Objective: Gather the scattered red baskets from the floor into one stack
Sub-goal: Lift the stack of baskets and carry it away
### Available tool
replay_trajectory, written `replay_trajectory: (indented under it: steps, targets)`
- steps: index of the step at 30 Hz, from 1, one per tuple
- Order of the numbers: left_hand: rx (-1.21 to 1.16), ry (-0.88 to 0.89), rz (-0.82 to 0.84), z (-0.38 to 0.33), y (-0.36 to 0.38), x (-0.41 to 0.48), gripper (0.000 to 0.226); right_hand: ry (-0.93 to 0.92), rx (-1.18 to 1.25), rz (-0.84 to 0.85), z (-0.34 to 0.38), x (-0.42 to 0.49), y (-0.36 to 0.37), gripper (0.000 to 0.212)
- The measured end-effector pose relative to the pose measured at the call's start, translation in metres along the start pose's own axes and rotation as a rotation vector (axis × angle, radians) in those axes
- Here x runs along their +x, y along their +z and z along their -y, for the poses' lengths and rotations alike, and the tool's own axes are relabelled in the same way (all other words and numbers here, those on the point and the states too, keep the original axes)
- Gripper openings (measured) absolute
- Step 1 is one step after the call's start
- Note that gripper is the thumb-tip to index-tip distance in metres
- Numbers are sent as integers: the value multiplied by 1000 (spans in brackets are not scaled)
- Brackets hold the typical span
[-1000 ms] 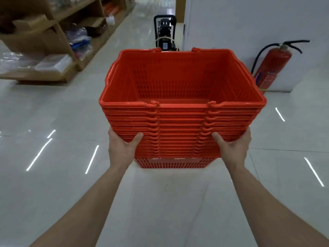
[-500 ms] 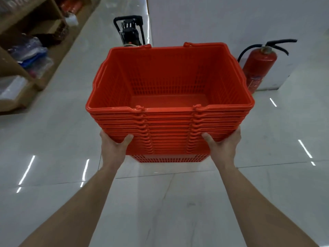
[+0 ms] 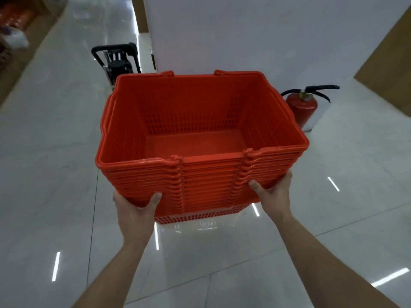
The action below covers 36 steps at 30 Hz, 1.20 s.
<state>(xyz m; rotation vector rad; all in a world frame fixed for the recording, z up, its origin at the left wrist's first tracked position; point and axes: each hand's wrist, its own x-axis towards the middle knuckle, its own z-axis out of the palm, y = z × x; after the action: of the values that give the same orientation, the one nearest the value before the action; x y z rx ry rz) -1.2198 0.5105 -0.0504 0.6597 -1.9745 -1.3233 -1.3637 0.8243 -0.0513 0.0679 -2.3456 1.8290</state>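
Note:
A stack of several nested red baskets (image 3: 200, 138) hangs in the air in front of me, its handles folded down along the rims and the top basket empty. My left hand (image 3: 135, 210) grips the stack's lower left edge, thumb on the near side, fingers hidden underneath. My right hand (image 3: 274, 194) grips the lower right edge the same way. The stack tilts slightly, with its right side higher. No loose basket shows on the floor.
The glossy white tiled floor (image 3: 55, 174) spreads all around. A red fire extinguisher (image 3: 303, 107) stands against the white wall (image 3: 244, 34) behind the stack on the right. A black wheeled machine (image 3: 116, 63) sits behind on the left. Wooden shelving (image 3: 20, 30) runs along the far left.
The view has swung right and tipped down. The stack, still held in both hands, now sits lower and closer to the wall and extinguisher. The shelving has slid off to the left.

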Motion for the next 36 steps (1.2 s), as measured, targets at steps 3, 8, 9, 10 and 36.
replay_trajectory:
  steps: [3,8,9,10,36]
  targets:
    - [-6,2,-4,2,4,3,79,18,-5,53,-2,10,0,111]
    - [13,-17,-23,-5,13,0,85,12,7,61,-11,18,-2,115]
    - [12,-24,-29,-7,15,-1,83,22,17,59,-12,21,-6,113]
    - [15,-26,-41,-9,19,-3,81,33,25,51,-14,24,-10,111]
    - [124,-113,-82,-41,156,-5,75,-6,33,-24,-41,153,-90,98]
